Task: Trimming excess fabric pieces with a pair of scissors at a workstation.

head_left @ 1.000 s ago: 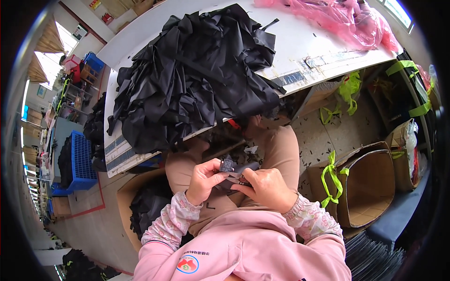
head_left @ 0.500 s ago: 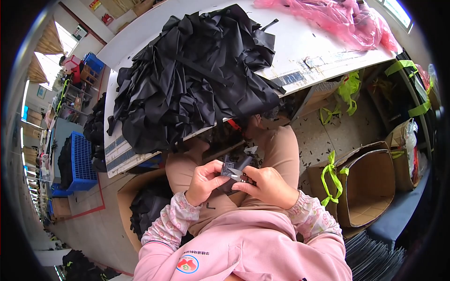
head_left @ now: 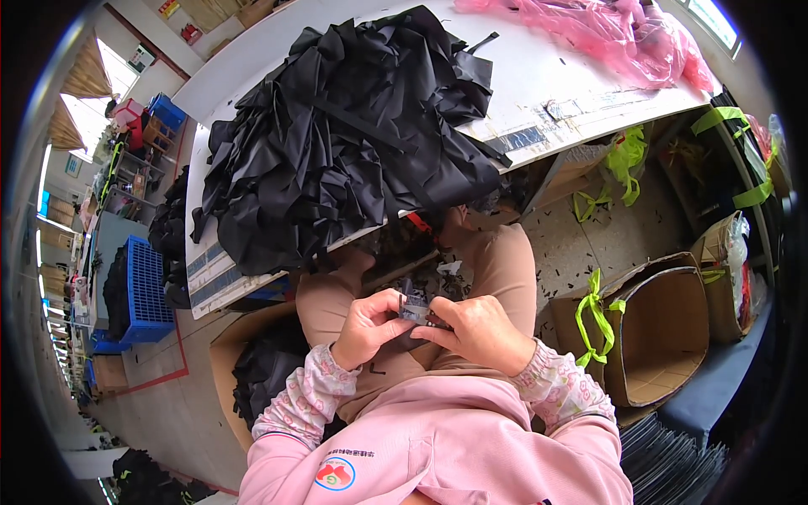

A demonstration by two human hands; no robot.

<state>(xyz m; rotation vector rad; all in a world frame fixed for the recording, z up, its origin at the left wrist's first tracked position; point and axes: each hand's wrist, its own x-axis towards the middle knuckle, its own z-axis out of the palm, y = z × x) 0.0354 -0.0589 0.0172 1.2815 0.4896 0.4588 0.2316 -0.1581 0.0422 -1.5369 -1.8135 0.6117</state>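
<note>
Above my lap, both hands work close together on a small piece of black fabric (head_left: 412, 308) with a greyish, shiny patch. My left hand (head_left: 368, 326) is closed, pinching the piece's left side between thumb and fingers. Facing it, my right hand (head_left: 481, 334) is also closed, its thumb and forefinger at the fabric's right edge. A dark bit of what looks like small thread snips (head_left: 434, 321) shows at the right fingertips; the blades are mostly hidden. A large heap of black fabric pieces (head_left: 345, 135) lies on the white table (head_left: 539, 109) ahead.
Pink plastic sheeting (head_left: 606, 42) covers the table's far right. An open cardboard box (head_left: 665, 337) with a yellow-green tie stands at my right. Another cardboard box (head_left: 225, 353) holding black fabric sits at my left. Farther left is a blue crate (head_left: 151, 290). Dark scraps litter the floor.
The pale metal blades seen between my hands earlier are now mostly out of sight. My right fingers have shifted slightly left, and the fabric's greyish patch sits between both hands.
</note>
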